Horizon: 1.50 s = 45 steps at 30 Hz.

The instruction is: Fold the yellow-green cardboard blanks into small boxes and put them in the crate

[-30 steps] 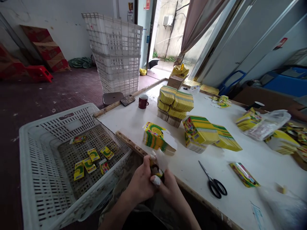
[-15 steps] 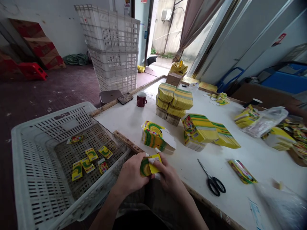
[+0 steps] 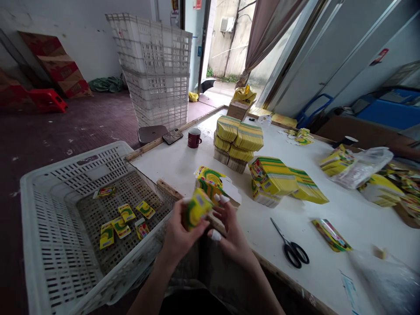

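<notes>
A small yellow-and-green carton [image 3: 197, 210], blurred by motion, is gripped by my left hand [image 3: 180, 234] in front of the table edge. Just right of it my right hand [image 3: 231, 232] has its fingers apart and holds nothing; white coverings wrap some of its fingertips. Beyond both hands a stack of flat printed cartons [image 3: 210, 180] rests on the white table [image 3: 177, 164]. On my left stands a white plastic crate [image 3: 42, 188], with several small yellow cartons [image 3: 120, 226] lying on its floor.
Black-handled scissors [image 3: 292, 249] and a flat printed pack [image 3: 331, 235] lie to the right. Bundled yellow cartons [image 3: 241, 135] are piled mid-table, near a dark red mug [image 3: 194, 138] and a phone [image 3: 172, 136]. Tall white crates [image 3: 157, 70] stand behind.
My right hand has let go of the carton and opened. My left hand has raised and turned the carton, keeping hold of it.
</notes>
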{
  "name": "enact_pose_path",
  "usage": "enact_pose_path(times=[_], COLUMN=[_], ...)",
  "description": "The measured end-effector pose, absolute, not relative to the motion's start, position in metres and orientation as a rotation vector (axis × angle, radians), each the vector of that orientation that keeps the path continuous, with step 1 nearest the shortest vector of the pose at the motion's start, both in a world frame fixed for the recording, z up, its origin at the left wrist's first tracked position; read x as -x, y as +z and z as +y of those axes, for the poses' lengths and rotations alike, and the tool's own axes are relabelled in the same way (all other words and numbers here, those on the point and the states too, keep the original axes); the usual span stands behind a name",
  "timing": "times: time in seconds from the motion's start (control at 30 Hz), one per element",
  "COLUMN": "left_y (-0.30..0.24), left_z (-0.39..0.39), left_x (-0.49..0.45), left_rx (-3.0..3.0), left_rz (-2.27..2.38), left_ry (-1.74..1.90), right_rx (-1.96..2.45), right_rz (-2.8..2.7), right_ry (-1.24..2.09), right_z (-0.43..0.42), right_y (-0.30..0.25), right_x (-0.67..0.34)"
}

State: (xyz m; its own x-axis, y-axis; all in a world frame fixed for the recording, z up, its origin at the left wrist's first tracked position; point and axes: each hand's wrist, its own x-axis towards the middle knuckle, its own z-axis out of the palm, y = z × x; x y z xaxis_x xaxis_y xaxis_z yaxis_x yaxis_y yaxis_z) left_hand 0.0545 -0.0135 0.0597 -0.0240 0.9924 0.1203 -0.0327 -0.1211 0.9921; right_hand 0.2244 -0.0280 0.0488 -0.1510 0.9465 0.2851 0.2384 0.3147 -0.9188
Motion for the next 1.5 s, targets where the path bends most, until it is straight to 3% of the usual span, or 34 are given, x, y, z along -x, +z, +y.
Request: enact_pose_path(times=[0.1, 0.2, 0.57, 0.67, 0.8, 0.93, 1.03, 1.2, 1.37, 1.5], left_y=[0.053, 0.047, 0.030, 0.030, 0.035, 0.032, 0.028, 0.023, 0.031, 0.040], left_z=[-0.005, 0.000, -0.012, -0.013, -0.017, -0.022, -0.026, -0.034, -0.031, -0.025], left_x=[-0.058, -0.062, -0.075, -0.077, -0.080, -0.078, -0.074, -0.079, -0.088, -0.086], left_rx=[-0.496, -0.120, -0.403, -0.454, -0.418, -0.572, -0.806, -0.844, -0.409, -0.195], left_rz=[0.895, 0.825, 0.884, 0.768, 0.682, 0.869, 0.942, 1.011, 0.945, 0.788], left_ry=[1.677, 1.575, 1.326, 1.359, 1.393, 1.546, 1.584, 1.489, 1.573, 1.578], right_rx=[1.305, 1.519, 1.591, 1.501, 1.154, 0.935, 0.935, 1.169, 0.861, 0.953], right_rz=[-1.587, -1.641, -1.678, -1.596, -1.587, -1.242, -1.265, -1.437, -1.162, -1.251], right_ry=[0.613, 0.338, 0.273, 0.423, 1.193, 1.552, 1.549, 1.152, 1.574, 1.531], right_z=[0.004, 0.038, 0.054, 0.026, -0.019, -0.040, -0.044, -0.047, -0.050, -0.055], right_y=[0.060, 0.067, 0.074, 0.073, 0.063, 0.061, 0.064, 0.066, 0.065, 0.052], right_x=[-0.238, -0.247, -0.245, -0.232, -0.207, -0.195, -0.195, -0.194, -0.189, -0.175])
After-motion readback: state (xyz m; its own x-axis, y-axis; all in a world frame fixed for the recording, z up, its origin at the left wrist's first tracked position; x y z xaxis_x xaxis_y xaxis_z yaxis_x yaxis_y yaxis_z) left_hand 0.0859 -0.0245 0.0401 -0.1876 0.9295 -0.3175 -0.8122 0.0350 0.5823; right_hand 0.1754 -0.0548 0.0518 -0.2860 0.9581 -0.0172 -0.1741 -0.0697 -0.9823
